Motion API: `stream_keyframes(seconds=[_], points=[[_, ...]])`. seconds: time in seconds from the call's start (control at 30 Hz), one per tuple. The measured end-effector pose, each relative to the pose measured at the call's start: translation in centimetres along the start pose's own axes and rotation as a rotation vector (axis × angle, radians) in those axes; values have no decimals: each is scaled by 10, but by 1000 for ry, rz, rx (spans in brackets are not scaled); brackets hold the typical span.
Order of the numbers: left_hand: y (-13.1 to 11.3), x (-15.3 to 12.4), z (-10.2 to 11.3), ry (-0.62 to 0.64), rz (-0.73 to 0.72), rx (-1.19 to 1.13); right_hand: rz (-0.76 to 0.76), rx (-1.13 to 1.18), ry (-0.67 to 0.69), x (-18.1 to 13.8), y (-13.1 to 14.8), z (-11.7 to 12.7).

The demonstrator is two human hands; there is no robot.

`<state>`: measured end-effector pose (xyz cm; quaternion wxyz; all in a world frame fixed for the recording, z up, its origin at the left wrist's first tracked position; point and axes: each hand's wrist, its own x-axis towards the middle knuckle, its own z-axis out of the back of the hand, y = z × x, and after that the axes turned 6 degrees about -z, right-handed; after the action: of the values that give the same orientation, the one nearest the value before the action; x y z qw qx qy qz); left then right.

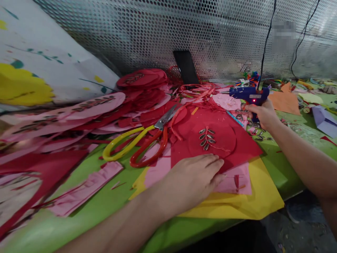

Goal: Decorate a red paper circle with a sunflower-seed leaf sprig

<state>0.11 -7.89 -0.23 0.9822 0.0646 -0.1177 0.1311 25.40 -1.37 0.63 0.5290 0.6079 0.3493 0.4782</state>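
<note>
My right hand (264, 114) is wrapped round the handle of a blue glue gun (249, 93), whose red light is lit and whose nozzle points left. My left hand (196, 175) lies flat, fingers stretched out, over the near edge of a red paper sheet (181, 154). On that sheet is a red paper circle (228, 135) bearing a leaf sprig of sunflower seeds (206, 137) along a thin stem. Pink paper (244, 177) and yellow paper (263, 196) lie underneath. Beside the sheet, scissors (142, 140) with one yellow and one red handle rest partly spread.
Decorated pink paper ovals (110, 102) and red circles (155, 78) are piled at the left. A black phone (186, 66) leans on the perforated metal wall (147, 35). Loose seeds (259, 137) and an orange paper piece (284, 102) lie at the right of the green table (92, 196).
</note>
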Motion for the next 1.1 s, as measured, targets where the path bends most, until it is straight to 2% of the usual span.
stream_keyframes(seconds=[0.17,0.5,0.77,0.97,1.1], points=[[1,0,0,-41,-20,7,4,-10,0,0,0,0],[0,1,2,5,0,4,-28,12,1,0,1,0],[0,1,2,-23,-29,9,-3,2,-9,1,-1,-1],[1,1,3,-4,-23,7,43,-20,-24,1,-2,0],[1,1,2,28,6,3,20,-47,-5,1,-2,0]])
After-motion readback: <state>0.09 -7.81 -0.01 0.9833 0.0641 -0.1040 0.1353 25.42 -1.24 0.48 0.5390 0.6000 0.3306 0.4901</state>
